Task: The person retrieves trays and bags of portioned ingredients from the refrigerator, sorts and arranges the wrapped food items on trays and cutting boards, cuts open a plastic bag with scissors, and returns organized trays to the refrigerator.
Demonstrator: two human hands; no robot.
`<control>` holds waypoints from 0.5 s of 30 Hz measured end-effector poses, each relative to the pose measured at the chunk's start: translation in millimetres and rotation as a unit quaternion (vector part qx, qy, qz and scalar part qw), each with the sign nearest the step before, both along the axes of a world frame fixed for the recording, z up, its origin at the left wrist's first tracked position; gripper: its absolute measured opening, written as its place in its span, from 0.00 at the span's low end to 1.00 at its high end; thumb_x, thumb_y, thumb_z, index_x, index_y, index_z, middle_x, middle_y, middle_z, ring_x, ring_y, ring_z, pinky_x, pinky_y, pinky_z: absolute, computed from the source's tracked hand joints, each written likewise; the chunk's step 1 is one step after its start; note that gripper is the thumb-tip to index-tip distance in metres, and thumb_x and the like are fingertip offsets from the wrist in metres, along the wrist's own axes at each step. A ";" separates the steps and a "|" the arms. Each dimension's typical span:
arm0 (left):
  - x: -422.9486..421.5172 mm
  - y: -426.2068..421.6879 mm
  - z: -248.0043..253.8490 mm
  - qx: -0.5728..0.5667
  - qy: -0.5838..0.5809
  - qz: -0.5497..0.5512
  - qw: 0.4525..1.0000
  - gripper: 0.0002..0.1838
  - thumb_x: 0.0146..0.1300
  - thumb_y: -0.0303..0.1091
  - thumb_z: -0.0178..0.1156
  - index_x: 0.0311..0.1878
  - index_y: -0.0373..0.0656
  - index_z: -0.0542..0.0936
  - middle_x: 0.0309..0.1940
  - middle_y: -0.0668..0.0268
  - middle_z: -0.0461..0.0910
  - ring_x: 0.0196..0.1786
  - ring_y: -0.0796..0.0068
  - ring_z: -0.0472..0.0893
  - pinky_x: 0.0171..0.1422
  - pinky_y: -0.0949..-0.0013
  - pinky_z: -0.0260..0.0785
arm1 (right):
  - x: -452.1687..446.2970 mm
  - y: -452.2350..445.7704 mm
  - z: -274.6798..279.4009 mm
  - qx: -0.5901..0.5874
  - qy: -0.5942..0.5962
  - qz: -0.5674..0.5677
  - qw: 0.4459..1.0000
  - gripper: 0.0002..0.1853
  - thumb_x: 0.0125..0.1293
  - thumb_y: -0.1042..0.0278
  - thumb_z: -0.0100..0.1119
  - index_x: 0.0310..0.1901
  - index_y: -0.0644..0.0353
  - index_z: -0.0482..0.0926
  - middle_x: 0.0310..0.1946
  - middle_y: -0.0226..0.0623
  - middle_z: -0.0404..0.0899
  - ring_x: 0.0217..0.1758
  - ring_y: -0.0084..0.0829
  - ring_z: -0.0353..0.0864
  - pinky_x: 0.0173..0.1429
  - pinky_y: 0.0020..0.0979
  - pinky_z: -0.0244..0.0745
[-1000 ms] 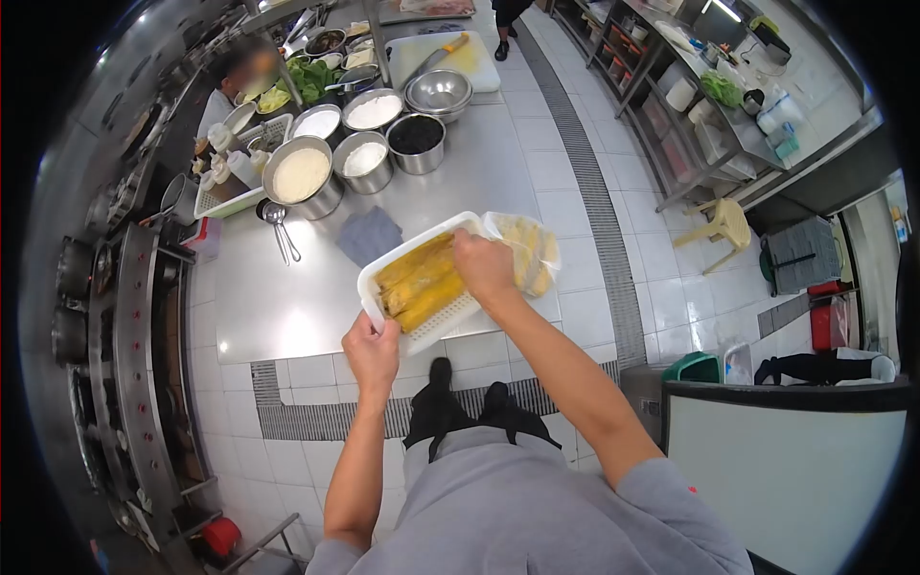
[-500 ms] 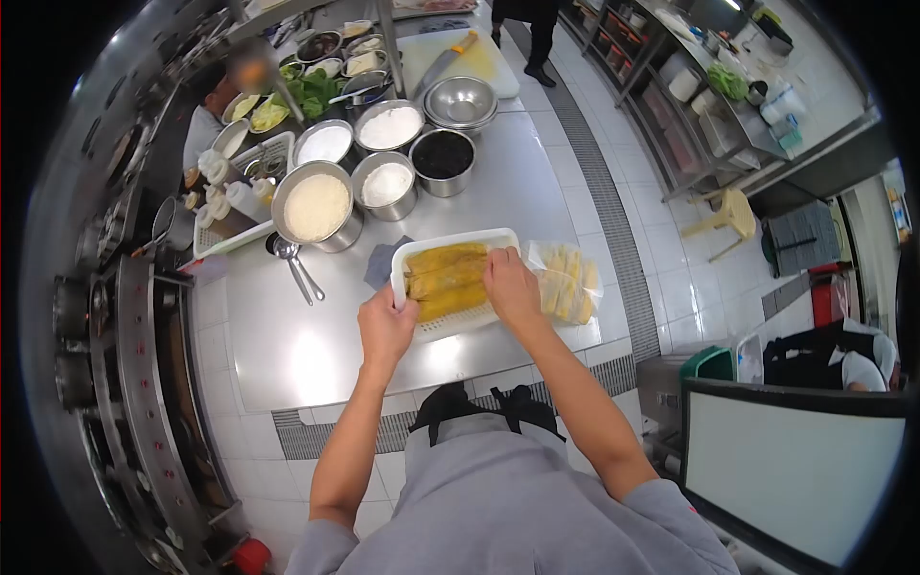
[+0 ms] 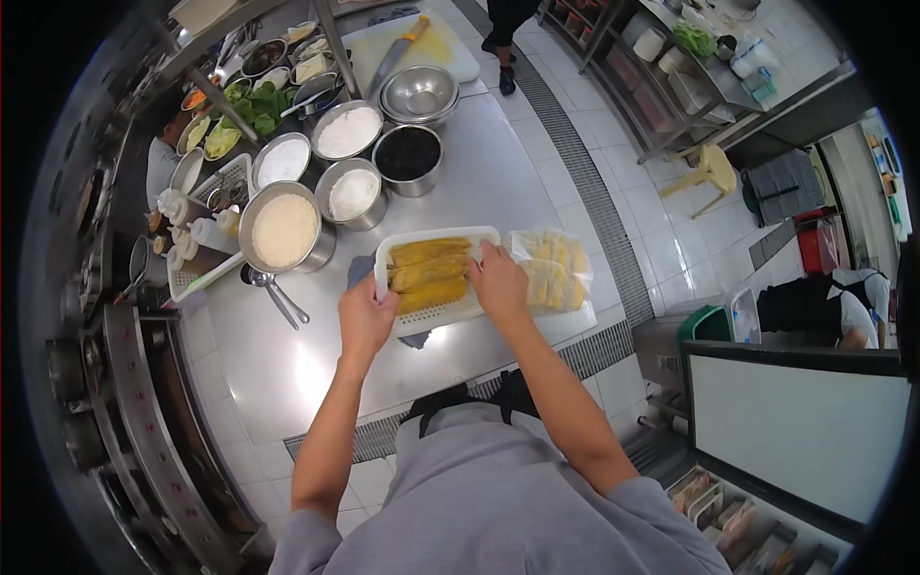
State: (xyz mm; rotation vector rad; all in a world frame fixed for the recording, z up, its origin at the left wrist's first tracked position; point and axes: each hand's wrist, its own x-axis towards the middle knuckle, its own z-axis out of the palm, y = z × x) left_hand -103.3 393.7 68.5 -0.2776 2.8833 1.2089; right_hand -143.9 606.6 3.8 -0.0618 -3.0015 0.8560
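A white plastic basket (image 3: 436, 234) with a perforated side sits in front of me on the steel table, holding several long yellow pieces (image 3: 431, 273) laid side by side. My left hand (image 3: 366, 314) is closed on the basket's left end, thumb over the inside and fingers hidden behind the wall. At the opposite end my right hand (image 3: 499, 280) grips the basket, its fingertips close to the ends of the yellow pieces. Beside that hand lies a clear plastic bag (image 3: 554, 273) of paler yellow pieces. Part of a grey cloth (image 3: 360, 271) shows from under the basket.
Steel pots with pale crumbs (image 3: 285, 230), white powder (image 3: 354, 195) and a black ingredient (image 3: 408, 156) stand beyond the basket. Two spoons (image 3: 278, 295) lie at left. A knife (image 3: 388, 62) rests on a cutting board (image 3: 450, 53). Other people are nearby.
My view has shifted, so the table and basket sit a little further left in the picture. Both hands keep their places on the basket, and more grey cloth shows beneath it.
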 end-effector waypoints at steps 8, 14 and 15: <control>7.4 1.6 -11.5 0.031 0.082 -0.003 0.996 0.13 0.55 0.29 0.60 0.44 0.37 0.82 0.21 0.55 0.77 0.20 0.69 0.73 0.30 0.66 0.68 | -17.7 -13.4 -21.5 0.055 0.004 0.003 0.998 0.08 0.64 0.66 0.57 0.39 0.62 0.79 0.41 0.44 0.81 0.37 0.48 0.84 0.43 0.46 0.80; -4.4 -15.6 -12.4 -0.046 0.080 -0.012 0.996 0.14 0.55 0.29 0.59 0.46 0.37 0.81 0.25 0.50 0.79 0.25 0.54 0.79 0.34 0.58 0.72 | -11.5 -7.0 2.6 -0.039 0.008 0.029 0.999 0.08 0.62 0.68 0.56 0.39 0.63 0.78 0.42 0.47 0.79 0.39 0.50 0.82 0.45 0.46 0.78; -6.1 -20.6 -11.5 -0.047 0.080 -0.010 0.996 0.14 0.55 0.29 0.59 0.46 0.37 0.81 0.25 0.50 0.79 0.25 0.54 0.79 0.34 0.58 0.72 | -8.2 -3.9 6.9 -0.102 0.018 0.038 0.994 0.08 0.62 0.69 0.56 0.39 0.63 0.78 0.42 0.48 0.79 0.39 0.50 0.81 0.45 0.46 0.77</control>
